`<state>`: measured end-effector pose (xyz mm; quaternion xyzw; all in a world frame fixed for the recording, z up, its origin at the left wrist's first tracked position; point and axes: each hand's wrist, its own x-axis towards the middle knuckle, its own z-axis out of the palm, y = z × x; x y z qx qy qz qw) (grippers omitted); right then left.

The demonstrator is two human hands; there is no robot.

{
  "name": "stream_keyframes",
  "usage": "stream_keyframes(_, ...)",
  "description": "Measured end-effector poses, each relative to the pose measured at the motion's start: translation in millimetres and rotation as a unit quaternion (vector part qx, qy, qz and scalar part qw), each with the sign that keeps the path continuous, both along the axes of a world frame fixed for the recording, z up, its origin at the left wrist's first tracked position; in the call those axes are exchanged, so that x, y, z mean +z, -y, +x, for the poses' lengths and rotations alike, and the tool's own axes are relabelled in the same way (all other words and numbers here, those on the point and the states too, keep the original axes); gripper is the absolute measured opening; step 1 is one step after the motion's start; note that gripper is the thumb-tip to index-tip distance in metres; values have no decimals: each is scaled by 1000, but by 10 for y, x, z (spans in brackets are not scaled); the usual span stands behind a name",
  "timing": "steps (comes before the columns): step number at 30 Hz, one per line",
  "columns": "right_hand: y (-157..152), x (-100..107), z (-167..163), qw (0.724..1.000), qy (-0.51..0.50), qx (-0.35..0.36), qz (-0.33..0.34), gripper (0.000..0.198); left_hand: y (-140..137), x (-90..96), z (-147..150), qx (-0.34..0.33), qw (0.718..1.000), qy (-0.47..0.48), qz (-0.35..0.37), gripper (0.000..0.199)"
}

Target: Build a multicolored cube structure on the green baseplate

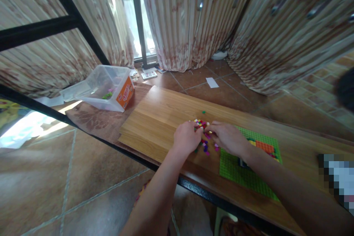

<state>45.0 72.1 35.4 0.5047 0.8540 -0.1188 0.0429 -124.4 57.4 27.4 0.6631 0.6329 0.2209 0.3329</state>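
A pile of small coloured building bricks (205,145) lies on the wooden tabletop between my two hands. My left hand (186,138) is at the pile's left edge, its fingers curled in and its thumb against the bricks. What those fingers hold, if anything, is hidden. From the right, my right hand (228,138) reaches in with fingertips pinched together beside a tiny yellow brick; whether they grip it is too small to tell. Under my right forearm lies a green studded baseplate (233,171), partly covered. On it sits an orange block of bricks (264,146) with other colours around it.
A clear plastic box (96,97) with an orange label and some green and pink pieces stands at the table's left end. One green brick (204,112) lies beyond the pile. A pixelated device (339,177) is at the right. Dark metal bars (38,25) cross the upper left.
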Motion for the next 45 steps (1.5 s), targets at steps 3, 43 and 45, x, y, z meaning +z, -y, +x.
stream_keyframes(3, 6, 14, -49, 999, 37, -1, 9, 20, -23, 28, -28, 22, 999, 34, 8, 25)
stream_keyframes(43, -300, 42, 40, 986, -50, -156, 22, 27, -48, 180, -57, 144, 718, 620, -283, 13)
stream_keyframes(45, -329, -66, -5, 987, -26, -160, 13, 28, -44, 177, -54, 141, 734, 607, -269, 10)
